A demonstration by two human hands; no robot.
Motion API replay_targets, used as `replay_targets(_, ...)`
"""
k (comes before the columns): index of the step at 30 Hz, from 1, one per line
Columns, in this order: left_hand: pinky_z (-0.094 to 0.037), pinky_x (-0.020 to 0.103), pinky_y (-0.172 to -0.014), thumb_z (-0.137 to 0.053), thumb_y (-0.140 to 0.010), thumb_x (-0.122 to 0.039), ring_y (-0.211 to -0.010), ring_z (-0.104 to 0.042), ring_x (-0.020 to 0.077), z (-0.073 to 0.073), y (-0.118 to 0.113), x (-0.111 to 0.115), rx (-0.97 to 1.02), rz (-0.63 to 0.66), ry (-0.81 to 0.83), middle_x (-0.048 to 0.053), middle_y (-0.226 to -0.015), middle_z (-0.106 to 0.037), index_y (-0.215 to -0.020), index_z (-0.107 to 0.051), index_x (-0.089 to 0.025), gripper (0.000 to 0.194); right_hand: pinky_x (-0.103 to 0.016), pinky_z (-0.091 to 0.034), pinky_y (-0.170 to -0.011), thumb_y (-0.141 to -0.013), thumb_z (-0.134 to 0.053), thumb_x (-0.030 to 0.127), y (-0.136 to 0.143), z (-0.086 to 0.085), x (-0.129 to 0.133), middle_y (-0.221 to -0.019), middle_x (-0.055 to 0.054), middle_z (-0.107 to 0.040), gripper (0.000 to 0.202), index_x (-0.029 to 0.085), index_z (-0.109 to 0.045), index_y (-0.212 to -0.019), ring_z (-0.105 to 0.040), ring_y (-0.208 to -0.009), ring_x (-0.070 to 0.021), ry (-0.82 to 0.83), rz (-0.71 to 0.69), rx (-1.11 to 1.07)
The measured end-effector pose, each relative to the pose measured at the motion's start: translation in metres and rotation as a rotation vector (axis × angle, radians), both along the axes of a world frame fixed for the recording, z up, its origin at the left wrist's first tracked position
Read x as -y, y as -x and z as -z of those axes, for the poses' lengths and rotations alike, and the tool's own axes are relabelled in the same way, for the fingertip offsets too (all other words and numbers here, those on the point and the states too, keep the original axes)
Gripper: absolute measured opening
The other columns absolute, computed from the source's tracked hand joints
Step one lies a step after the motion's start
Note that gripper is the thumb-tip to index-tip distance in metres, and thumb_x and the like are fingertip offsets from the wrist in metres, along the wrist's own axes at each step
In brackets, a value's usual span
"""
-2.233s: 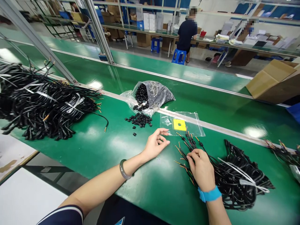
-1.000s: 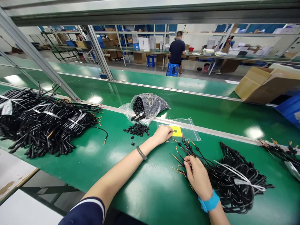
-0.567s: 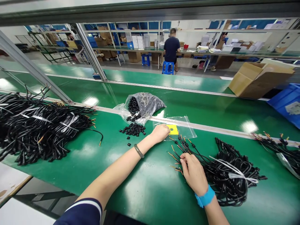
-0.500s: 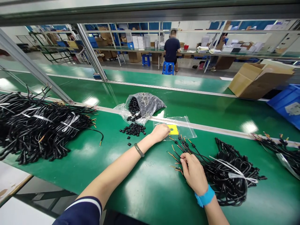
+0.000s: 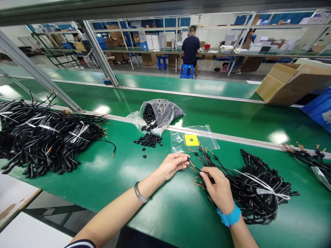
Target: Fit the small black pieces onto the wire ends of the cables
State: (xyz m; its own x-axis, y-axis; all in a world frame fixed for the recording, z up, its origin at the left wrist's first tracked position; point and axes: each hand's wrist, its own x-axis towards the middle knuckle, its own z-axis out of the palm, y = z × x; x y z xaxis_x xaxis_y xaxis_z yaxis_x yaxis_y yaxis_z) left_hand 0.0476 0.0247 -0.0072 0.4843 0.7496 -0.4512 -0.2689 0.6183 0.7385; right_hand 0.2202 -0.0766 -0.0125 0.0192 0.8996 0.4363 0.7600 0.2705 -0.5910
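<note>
My left hand [image 5: 172, 168] is closed, pinching a small black plastic part [image 5: 188, 158] between thumb and fingertips. The part is at the bare wire ends of a black cable [image 5: 194, 167]; whether the wires pass through it I cannot tell. My right hand [image 5: 218, 187] grips that cable between thumb and forefinger, a little behind its orange wire tips. Several more cables fan out around it, some bearing black parts, from a tied cable bundle [image 5: 261, 193] at the right. Beyond my hands, a yellow square with a hole [image 5: 191, 140] lies on a clear zip bag [image 5: 178, 139].
Loose black parts [image 5: 148, 140] lie before an open plastic bag [image 5: 165, 112] of them. A big cable pile [image 5: 46, 137] covers the left; another bundle [image 5: 309, 162] lies far right. A cardboard box [image 5: 279, 82] and blue bin [image 5: 319, 108] stand behind. A person [image 5: 190, 48] sits across the room.
My left hand has drawn back from the yellow square toward me and now holds the black part at the cable tip. My right hand keeps its hold on the cable.
</note>
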Motion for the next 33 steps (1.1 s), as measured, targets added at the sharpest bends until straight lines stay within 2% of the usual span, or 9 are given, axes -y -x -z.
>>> replay_targets(4, -0.055, 0.013, -0.056, -0.066, -0.079, -0.006, -0.061, -0.066, 0.0082, 0.0, 0.0, 0.002, 0.029, 0.007, 0.045, 0.005, -0.067, -0.069, -0.082, -0.071, -0.008, 0.007, -0.03, -0.042, -0.069, -0.092, -0.051, 0.027, -0.001, 0.0, 0.001, -0.077, -0.001, -0.062, 0.012, 0.02, -0.06, -0.089, -0.056, -0.074, -0.016, 0.0, -0.001, -0.007)
replay_targets(12, -0.056, 0.015, -0.06, -0.073, -0.074, -0.01, -0.06, -0.066, 0.0091, 0.005, 0.002, 0.003, 0.033, 0.01, 0.05, 0.006, -0.066, -0.07, -0.082, -0.071, -0.007, 0.009, -0.03, -0.04, -0.072, -0.092, -0.051, 0.027, -0.002, 0.0, 0.002, -0.08, -0.001, -0.064, 0.013, 0.021, -0.061, -0.087, -0.057, -0.076, -0.0162, 0.033, -0.018, 0.029)
replay_targets(20, -0.056, 0.02, -0.061, -0.089, -0.05, -0.027, -0.062, -0.067, 0.0121, 0.005, 0.003, 0.006, -0.017, -0.004, -0.134, 0.005, -0.068, -0.071, -0.079, -0.072, -0.007, 0.039, -0.028, -0.041, -0.068, -0.091, -0.053, 0.025, 0.0, 0.001, 0.002, -0.079, 0.001, -0.065, 0.01, 0.021, -0.061, -0.087, -0.057, -0.07, -0.0135, -0.006, 0.056, 0.008)
replay_targets(24, -0.056, 0.022, -0.066, -0.088, -0.05, -0.028, -0.063, -0.068, 0.0134, 0.006, 0.004, 0.011, -0.052, 0.047, -0.182, 0.006, -0.066, -0.072, -0.079, -0.071, -0.008, 0.038, -0.026, -0.042, -0.066, -0.09, -0.054, 0.024, 0.0, 0.001, 0.002, -0.077, 0.001, -0.065, 0.008, 0.021, -0.061, -0.088, -0.057, -0.068, -0.013, -0.019, 0.065, -0.01)
replay_targets(28, -0.054, 0.02, -0.064, -0.087, -0.054, -0.028, -0.062, -0.068, 0.0122, 0.01, 0.003, 0.014, -0.1, 0.124, -0.271, 0.007, -0.07, -0.073, -0.081, -0.073, -0.009, 0.036, -0.027, -0.042, -0.067, -0.089, -0.056, 0.023, -0.001, 0.001, 0.003, -0.079, 0.0, -0.065, 0.007, 0.021, -0.062, -0.092, -0.057, -0.069, -0.0131, 0.002, 0.031, -0.019)
replay_targets(33, -0.054, 0.021, -0.063, -0.085, -0.056, -0.031, -0.063, -0.068, 0.0138, 0.011, 0.0, 0.018, -0.158, 0.115, -0.386, 0.007, -0.071, -0.073, -0.08, -0.072, -0.009, 0.035, -0.028, -0.04, -0.065, -0.088, -0.057, 0.022, 0.0, 0.001, 0.003, -0.074, 0.0, -0.061, 0.005, 0.019, -0.061, -0.089, -0.055, -0.069, -0.014, 0.019, -0.003, -0.013)
